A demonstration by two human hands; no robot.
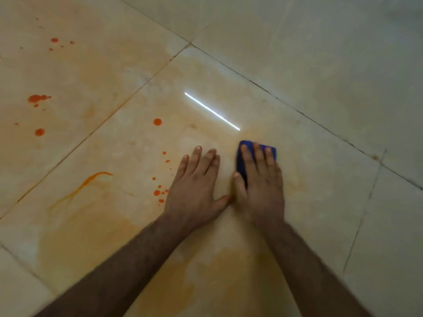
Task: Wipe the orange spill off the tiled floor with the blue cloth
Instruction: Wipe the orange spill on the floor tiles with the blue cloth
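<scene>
Near edge: both forearms come in from the bottom, a pale orange smear (75, 245) spread across the tiled floor (320, 65) under and left of them.

Left hand (194, 191): flat on the tile, fingers straight and together, holding nothing. Thumb tip sits just beside the right hand's thumb.

Right hand (261, 186): flat on top of the blue cloth (241, 161), fingers straight, pressing it to the floor. No curl round it. Cloth is folded small; only its far edge and left side show past the fingers and thumb.

Cloth lies right of centre on the middle tile, just right of the left hand.

Left of the left hand: cluster of small orange drops (158, 192), touching nothing, close to the wrist. Further left, a thin orange streak (91, 181) curving far-right.

Farther: single round orange drop (157, 121) beyond the left fingers. White light reflection (211, 110) on the tile just beyond the cloth.

Far left tile: more orange splatter (37, 98), well apart from the cloth. Grout lines run diagonally. Right and far-right tiles look unstained.
</scene>
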